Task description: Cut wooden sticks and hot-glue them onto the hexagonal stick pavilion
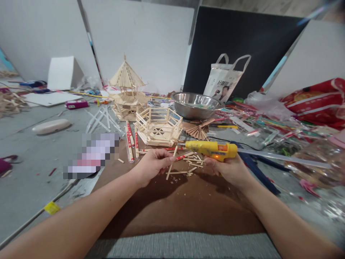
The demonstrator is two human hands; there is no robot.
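Observation:
My left hand (pixel 155 165) pinches a short wooden stick (pixel 171 163) between thumb and fingers. In my right hand (pixel 229 169) is a yellow hot glue gun (pixel 211 149) with an orange light showing, its nozzle pointing left close to the stick's upper end. A long clear glue stick (pixel 285 158) sticks out of the gun's back. Under and between my hands lie several cut sticks (pixel 192 162) on a brown sheet (pixel 172 208). Just behind them stands a many-sided open frame (pixel 159 126) built of sticks. Whether nozzle and stick touch, I cannot tell.
A stick pavilion (pixel 126 90) stands behind the frame. Red-and-white packets of chopsticks (pixel 129 140) lie left of it, near a blurred-out phone (pixel 93 156). A steel bowl (pixel 198 104), a folded paper fan (pixel 198 129), blue-handled pliers (pixel 258 171) and plastic scraps (pixel 269 126) are toward the right.

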